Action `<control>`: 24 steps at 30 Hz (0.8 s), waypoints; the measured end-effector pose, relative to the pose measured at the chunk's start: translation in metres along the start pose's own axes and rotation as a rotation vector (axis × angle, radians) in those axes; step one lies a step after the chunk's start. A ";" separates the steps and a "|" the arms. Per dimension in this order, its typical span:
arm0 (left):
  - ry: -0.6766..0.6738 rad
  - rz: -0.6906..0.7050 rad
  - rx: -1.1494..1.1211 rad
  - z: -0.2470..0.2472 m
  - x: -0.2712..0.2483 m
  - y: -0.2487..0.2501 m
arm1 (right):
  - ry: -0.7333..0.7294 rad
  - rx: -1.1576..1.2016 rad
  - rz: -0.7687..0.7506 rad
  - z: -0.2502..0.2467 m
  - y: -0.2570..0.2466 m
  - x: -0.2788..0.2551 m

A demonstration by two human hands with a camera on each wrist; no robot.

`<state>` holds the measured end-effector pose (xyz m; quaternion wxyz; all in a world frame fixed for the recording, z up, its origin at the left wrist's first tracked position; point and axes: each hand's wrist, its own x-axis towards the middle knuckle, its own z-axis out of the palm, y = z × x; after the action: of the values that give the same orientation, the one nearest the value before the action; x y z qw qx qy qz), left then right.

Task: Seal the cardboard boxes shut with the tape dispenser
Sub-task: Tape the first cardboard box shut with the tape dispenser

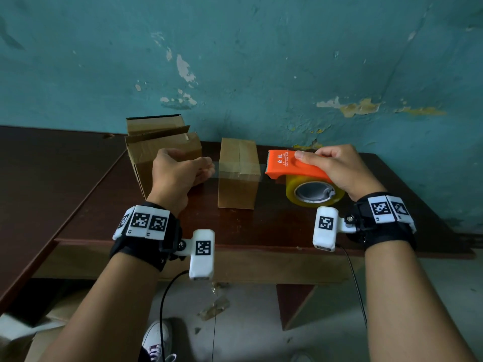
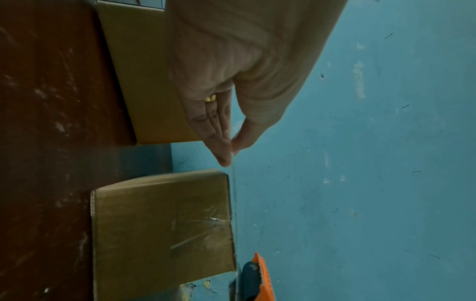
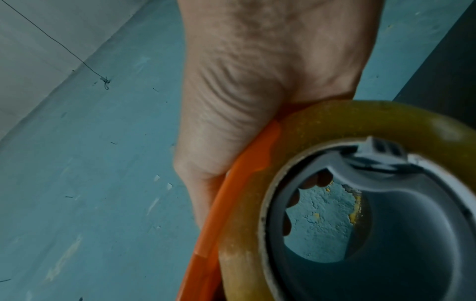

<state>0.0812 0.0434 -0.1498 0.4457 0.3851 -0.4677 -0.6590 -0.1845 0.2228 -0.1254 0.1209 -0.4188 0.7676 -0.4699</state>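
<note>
- a dark brown wooden table [image 1: 261, 226] fills the middle of the head view, with a peeling teal wall [image 1: 261, 61] across the whole upper half of the frame.
- at centre frame sits a small closed cardboard box [image 1: 239, 176], its top flaps down and clear tape already over part of its top and near face.
- a strip of clear tape [image 1: 217, 171] stretches sideways across that box's top — from the hand at centre left to the dispenser at centre right.
- the left hand [image 1: 177, 176], at centre left, pinches the free end of the strip between thumb and fingertips; in the left wrist view the thumb [image 2: 244, 138] meets the fingertips [image 2: 221, 150] with the thin film running down from them past the box's edge.
- the right hand [image 1: 339, 168], at centre right, is wrapped over the orange tape dispenser [image 1: 287, 163], thumb along its top, fingers curled round the far side.
- under the dispenser's orange shell hangs a yellowish tape roll [image 1: 313, 190] on a grey hub — the right wrist view shows it close up, lower right of frame.
- the dispenser is just right of the centre box; i cannot tell if it touches it.
- behind the left hand, upper left of centre, stand two more cardboard boxes [image 1: 156, 142] with flaps raised.
- both wrists wear black straps with white marker blocks.
- a white shoe [image 1: 156, 340] shows on the floor at bottom centre left.
</note>
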 end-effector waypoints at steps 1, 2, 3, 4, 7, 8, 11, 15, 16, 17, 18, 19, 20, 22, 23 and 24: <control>0.004 -0.007 0.001 0.001 0.000 -0.001 | 0.000 0.001 0.002 0.000 0.001 0.000; 0.007 -0.013 0.008 0.001 0.000 -0.001 | -0.003 0.002 0.005 0.001 0.001 -0.001; 0.011 -0.016 0.015 0.001 0.000 -0.002 | -0.009 0.005 0.008 0.001 0.001 -0.001; 0.015 -0.020 0.021 0.001 0.000 -0.003 | -0.018 0.007 0.012 0.002 0.001 -0.002; 0.012 -0.045 0.012 0.000 -0.001 -0.005 | -0.026 0.007 0.026 0.003 0.003 -0.003; 0.011 -0.051 0.009 0.001 -0.002 -0.006 | -0.026 0.004 0.029 0.004 0.005 -0.002; 0.012 -0.065 0.013 0.002 -0.003 -0.007 | -0.044 0.017 0.040 0.008 0.010 -0.004; -0.002 -0.071 0.016 0.001 -0.004 -0.009 | -0.060 0.054 0.057 0.014 0.015 -0.008; -0.007 -0.068 0.022 0.001 -0.005 -0.009 | -0.060 0.061 0.060 0.014 0.015 -0.008; -0.012 -0.064 0.029 0.001 -0.006 -0.009 | -0.060 0.066 0.063 0.014 0.015 -0.008; -0.019 -0.061 0.030 0.001 -0.007 -0.009 | -0.059 0.067 0.064 0.014 0.015 -0.008; -0.020 -0.056 0.029 0.002 -0.008 -0.009 | -0.056 0.068 0.063 0.014 0.015 -0.008; -0.015 -0.051 0.036 0.003 -0.008 -0.010 | -0.054 0.071 0.064 0.015 0.015 -0.008; 0.007 -0.023 0.088 0.005 -0.008 -0.013 | -0.056 0.082 0.073 0.016 0.015 -0.008; 0.021 -0.002 0.133 0.006 -0.008 -0.015 | -0.060 0.082 0.076 0.017 0.015 -0.008; 0.036 0.020 0.187 0.008 -0.008 -0.018 | -0.063 0.080 0.075 0.017 0.015 -0.007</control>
<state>0.0727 0.0565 -0.1641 0.4229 0.4322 -0.5227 -0.6009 -0.1784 0.2211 -0.1487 0.1793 -0.3991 0.7592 -0.4819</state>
